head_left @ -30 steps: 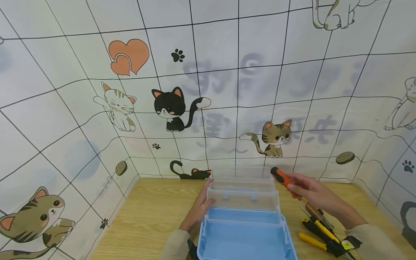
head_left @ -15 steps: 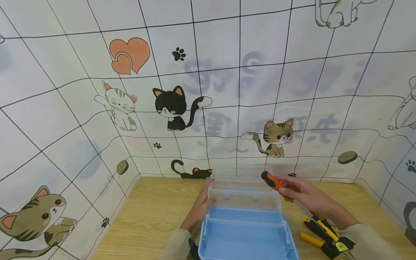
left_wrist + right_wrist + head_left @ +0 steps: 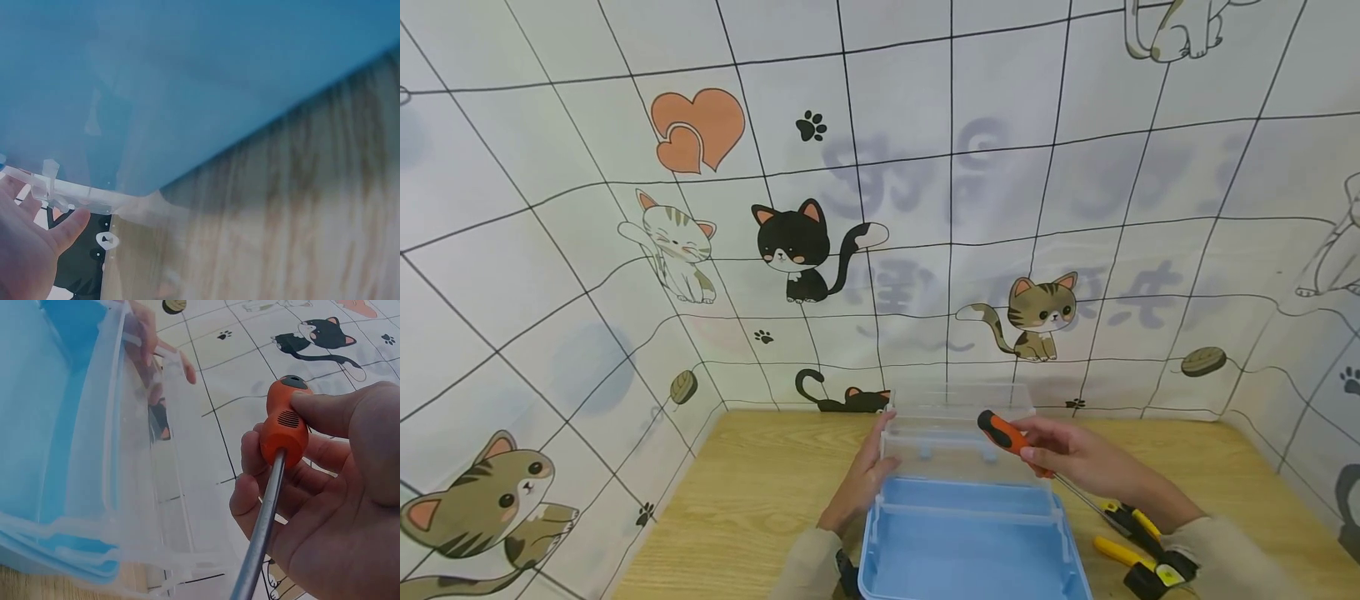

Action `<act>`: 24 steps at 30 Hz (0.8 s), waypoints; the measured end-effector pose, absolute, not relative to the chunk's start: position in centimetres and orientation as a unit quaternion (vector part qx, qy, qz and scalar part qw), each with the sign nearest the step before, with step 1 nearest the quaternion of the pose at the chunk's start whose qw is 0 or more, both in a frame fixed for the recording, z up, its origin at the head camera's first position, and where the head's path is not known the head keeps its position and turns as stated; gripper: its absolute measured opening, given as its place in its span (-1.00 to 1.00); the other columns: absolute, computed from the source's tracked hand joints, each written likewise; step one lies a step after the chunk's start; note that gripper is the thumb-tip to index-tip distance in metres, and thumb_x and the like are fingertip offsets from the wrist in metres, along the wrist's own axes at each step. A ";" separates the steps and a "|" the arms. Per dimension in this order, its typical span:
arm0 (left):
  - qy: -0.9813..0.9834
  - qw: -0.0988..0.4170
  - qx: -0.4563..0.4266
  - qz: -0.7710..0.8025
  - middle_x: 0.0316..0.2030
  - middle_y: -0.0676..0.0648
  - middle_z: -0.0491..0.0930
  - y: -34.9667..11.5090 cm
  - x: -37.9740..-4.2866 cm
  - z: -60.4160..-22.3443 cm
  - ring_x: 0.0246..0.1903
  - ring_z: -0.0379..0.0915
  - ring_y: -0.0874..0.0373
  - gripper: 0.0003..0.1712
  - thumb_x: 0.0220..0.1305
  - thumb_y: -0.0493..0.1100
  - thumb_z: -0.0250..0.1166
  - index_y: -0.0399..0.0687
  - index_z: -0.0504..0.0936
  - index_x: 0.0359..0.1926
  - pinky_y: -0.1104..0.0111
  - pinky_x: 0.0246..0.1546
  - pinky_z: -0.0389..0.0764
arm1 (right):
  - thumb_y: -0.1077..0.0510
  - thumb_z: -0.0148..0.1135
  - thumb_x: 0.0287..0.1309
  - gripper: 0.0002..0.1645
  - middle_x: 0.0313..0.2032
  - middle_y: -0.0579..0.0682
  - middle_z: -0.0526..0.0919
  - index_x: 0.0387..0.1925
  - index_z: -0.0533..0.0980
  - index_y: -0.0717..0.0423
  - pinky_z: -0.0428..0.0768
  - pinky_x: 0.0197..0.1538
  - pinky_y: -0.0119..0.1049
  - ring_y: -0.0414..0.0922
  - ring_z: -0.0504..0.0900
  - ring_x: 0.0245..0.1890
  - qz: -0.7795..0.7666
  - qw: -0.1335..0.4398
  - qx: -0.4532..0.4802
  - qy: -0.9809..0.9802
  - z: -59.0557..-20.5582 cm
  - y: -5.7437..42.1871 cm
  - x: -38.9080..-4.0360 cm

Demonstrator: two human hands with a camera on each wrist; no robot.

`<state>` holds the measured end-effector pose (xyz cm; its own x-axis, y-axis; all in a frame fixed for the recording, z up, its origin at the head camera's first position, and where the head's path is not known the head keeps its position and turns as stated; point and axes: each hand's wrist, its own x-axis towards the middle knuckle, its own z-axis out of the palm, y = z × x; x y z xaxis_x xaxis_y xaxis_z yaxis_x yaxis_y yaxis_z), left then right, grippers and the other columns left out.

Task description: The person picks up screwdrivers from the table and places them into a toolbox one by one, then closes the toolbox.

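Note:
A blue plastic box (image 3: pixel 970 554) sits on the table with its clear lid (image 3: pixel 958 462) swung open toward the wall. At the lid's left edge, my left hand (image 3: pixel 859 485) grips the rim, thumb on the inner side. My right hand (image 3: pixel 1086 460) holds an orange and black screwdriver (image 3: pixel 1000 432) by its handle, over the lid's right side. In the right wrist view, thumb and fingers pinch the orange handle (image 3: pixel 286 425), and the metal shaft points back toward the wrist. The shaft's tip is hidden in the head view.
Right of the box lie several tools: a yellow handle (image 3: pixel 1120 552), a black and yellow tape measure (image 3: pixel 1168 573) and others partly under the right forearm. The wooden table (image 3: pixel 737 500) meets a cat-print wall covering (image 3: pixel 917 208) behind the box.
My right hand has carried the screwdriver left, from above the tools to over the lid's right side. My left hand and the box stay where they were.

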<state>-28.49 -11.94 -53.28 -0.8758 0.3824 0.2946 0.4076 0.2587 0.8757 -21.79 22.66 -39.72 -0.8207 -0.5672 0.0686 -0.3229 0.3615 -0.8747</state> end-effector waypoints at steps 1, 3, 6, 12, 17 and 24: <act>-0.792 0.010 -0.250 -0.556 0.43 0.01 0.16 -11.9 -28.5 -53.3 0.35 0.15 -0.01 -0.19 0.38 -0.26 0.00 0.49 -0.02 0.49 -0.20 0.33 0.12 | 0.16 0.09 0.41 -0.45 -0.16 0.28 0.59 0.33 0.32 0.31 0.57 -0.32 -0.27 -0.01 0.57 -0.36 -0.495 0.124 -0.278 0.814 -39.8 22.5 -21.8; -0.790 0.008 -0.252 -0.558 0.41 0.01 0.17 -12.0 -28.5 -53.3 0.33 0.18 -0.02 -0.20 0.39 -0.26 0.00 0.50 -0.02 0.49 -0.20 0.32 0.14 | 0.17 0.08 0.41 -0.45 -0.16 0.26 0.60 0.34 0.31 0.32 0.59 -0.33 -0.26 -0.02 0.57 -0.37 -0.498 0.123 -0.291 0.808 -40.0 22.3 -21.8; -0.792 0.008 -0.250 -0.557 0.42 0.01 0.16 -11.9 -28.5 -53.3 0.34 0.17 -0.02 -0.20 0.39 -0.26 0.00 0.48 -0.02 0.49 -0.19 0.32 0.14 | 0.19 0.08 0.41 -0.43 -0.18 0.25 0.59 0.35 0.28 0.35 0.58 -0.36 -0.25 -0.06 0.55 -0.41 -0.504 0.127 -0.303 0.799 -40.3 21.9 -21.8; -0.796 0.011 -0.248 -0.552 0.44 -0.01 0.13 -11.9 -28.4 -53.3 0.35 0.15 -0.03 -0.22 0.38 -0.26 -0.01 0.24 -0.03 0.54 -0.20 0.33 0.13 | 0.18 0.08 0.41 -0.44 -0.18 0.33 0.58 0.34 0.29 0.34 0.57 -0.38 -0.24 -0.03 0.55 -0.41 -0.512 0.137 -0.306 0.791 -40.5 21.0 -21.6; -0.794 0.010 -0.248 -0.556 0.44 -0.02 0.13 -11.8 -28.2 -53.1 0.36 0.15 -0.04 -0.22 0.37 -0.28 -0.02 0.13 -0.04 0.55 -0.20 0.33 0.12 | 0.17 0.06 0.43 -0.46 -0.17 0.37 0.57 0.34 0.30 0.31 0.56 -0.37 -0.24 -0.06 0.55 -0.40 -0.525 0.157 -0.313 0.776 -40.8 20.2 -21.6; -0.795 0.008 -0.247 -0.554 0.49 -0.09 0.05 -11.8 -28.3 -52.9 0.41 0.05 -0.11 -0.22 0.38 -0.33 -0.03 0.05 -0.04 0.55 -0.25 0.35 0.04 | 0.20 0.02 0.45 -0.49 -0.21 0.44 0.52 0.33 0.31 0.32 0.55 -0.35 -0.25 -0.07 0.52 -0.41 -0.538 0.187 -0.345 0.746 -41.2 18.8 -21.8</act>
